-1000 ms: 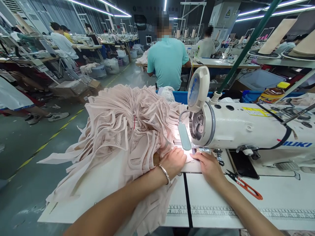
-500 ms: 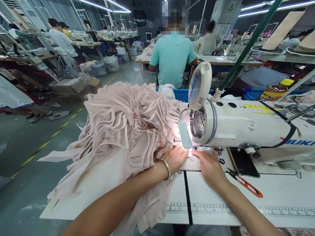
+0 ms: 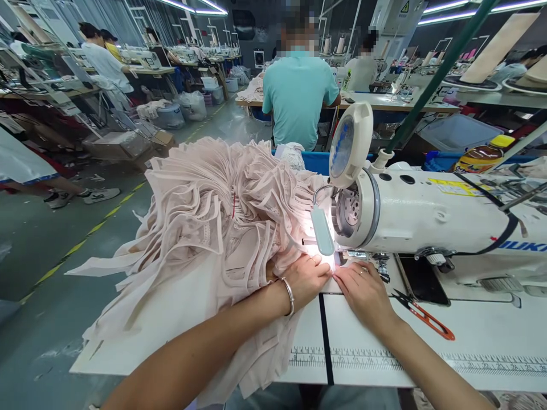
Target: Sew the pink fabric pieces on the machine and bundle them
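My left hand (image 3: 308, 279), with a silver bangle at the wrist, is closed in a pinch just below the lit needle area of the white sewing machine (image 3: 410, 210). My right hand (image 3: 365, 287) pinches from the other side, its fingertips almost meeting those of the left. Between them a small bit of pale pink fabric (image 3: 334, 271) shows; most of it is hidden by the fingers and glare. A thick bundle of pale pink garments (image 3: 239, 205), tied with a red thread, lies beside and partly under my left forearm. A grey lamp (image 3: 322, 230) covers the needle from view.
Orange-handled thread snips (image 3: 427, 320) lie right of my right hand, near a dark phone-like slab (image 3: 423, 282). A ruler strip (image 3: 367, 360) runs along the table front. A yellow-capped bottle (image 3: 482, 155) stands behind the machine. A person in a turquoise shirt (image 3: 299, 99) sits ahead.
My fingertips have drawn together slightly below the needle area, and the fingers of both hands are more curled. The view has shifted a little; the garment bundle stays put.
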A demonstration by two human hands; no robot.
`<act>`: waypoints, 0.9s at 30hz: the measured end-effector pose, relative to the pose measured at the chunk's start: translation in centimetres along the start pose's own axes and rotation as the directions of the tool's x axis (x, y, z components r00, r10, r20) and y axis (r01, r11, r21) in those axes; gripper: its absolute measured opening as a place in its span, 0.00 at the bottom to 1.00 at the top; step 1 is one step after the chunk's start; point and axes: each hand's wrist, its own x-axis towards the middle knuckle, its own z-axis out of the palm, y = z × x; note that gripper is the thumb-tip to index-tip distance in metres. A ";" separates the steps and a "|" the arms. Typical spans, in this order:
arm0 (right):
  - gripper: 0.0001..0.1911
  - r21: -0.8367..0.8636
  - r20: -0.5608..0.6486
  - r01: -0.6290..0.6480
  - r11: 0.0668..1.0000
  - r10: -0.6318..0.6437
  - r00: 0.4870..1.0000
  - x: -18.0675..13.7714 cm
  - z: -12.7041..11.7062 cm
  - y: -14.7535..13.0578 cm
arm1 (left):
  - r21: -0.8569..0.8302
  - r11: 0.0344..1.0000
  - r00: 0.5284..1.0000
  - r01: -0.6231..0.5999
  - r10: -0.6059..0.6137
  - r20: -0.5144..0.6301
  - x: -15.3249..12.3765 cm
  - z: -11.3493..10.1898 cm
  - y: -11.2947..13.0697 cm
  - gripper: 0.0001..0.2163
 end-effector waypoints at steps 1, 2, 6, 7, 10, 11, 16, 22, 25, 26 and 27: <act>0.09 -0.011 0.012 0.005 1.000 -0.005 1.000 0.1 0.1 -0.2 | 0.022 1.000 1.000 -0.004 0.004 -0.005 0.1 0.1 0.1 0.11; 0.11 -0.017 0.023 0.001 1.000 0.000 1.000 0.2 0.2 -0.3 | 0.037 0.999 1.000 -0.008 0.009 -0.010 0.2 0.1 0.3 0.12; 0.14 0.087 -0.016 -0.178 0.980 0.180 0.984 0.6 0.3 -0.5 | 0.050 0.999 1.000 -0.002 0.003 -0.022 0.4 -0.1 0.6 0.13; 0.13 0.136 -0.009 -0.238 0.962 0.242 0.970 0.7 0.3 -0.4 | 0.045 0.999 1.000 0.009 -0.009 -0.018 0.4 -0.2 0.6 0.13; 0.12 0.245 0.080 -0.344 0.906 0.334 0.939 0.3 0.1 0.3 | -0.006 0.998 0.998 0.063 -0.063 -0.006 0.2 -0.5 0.6 0.12; 0.11 0.269 0.107 -0.345 0.899 0.328 0.939 0.0 0.0 0.6 | -0.034 0.996 0.996 0.083 -0.084 -0.008 0.1 -0.5 0.5 0.10; 0.12 0.300 0.101 -0.210 0.931 0.188 0.977 -0.8 -0.7 1.4 | -0.138 0.982 0.991 0.126 -0.131 -0.025 -0.3 -0.1 0.3 0.09; 0.17 0.299 0.084 -0.047 0.953 0.023 0.996 -0.4 -1.3 1.5 | -0.130 0.986 0.994 0.105 -0.106 -0.006 0.0 -0.2 0.3 0.11; 0.20 0.315 0.155 -0.130 0.940 0.084 0.984 -0.5 -1.0 1.6 | -0.161 0.973 0.985 0.168 -0.173 -0.018 -0.3 -0.9 0.1 0.06; 0.20 0.311 0.179 -0.171 0.935 0.119 0.977 -0.6 -0.9 1.6 | -0.167 0.969 0.982 0.181 -0.187 -0.020 -0.4 -1.1 0.0 0.04; 0.20 0.296 0.201 -0.211 0.932 0.155 0.967 -0.7 -0.7 1.7 | -0.167 0.969 0.982 0.184 -0.189 -0.013 -0.5 -1.3 0.0 0.03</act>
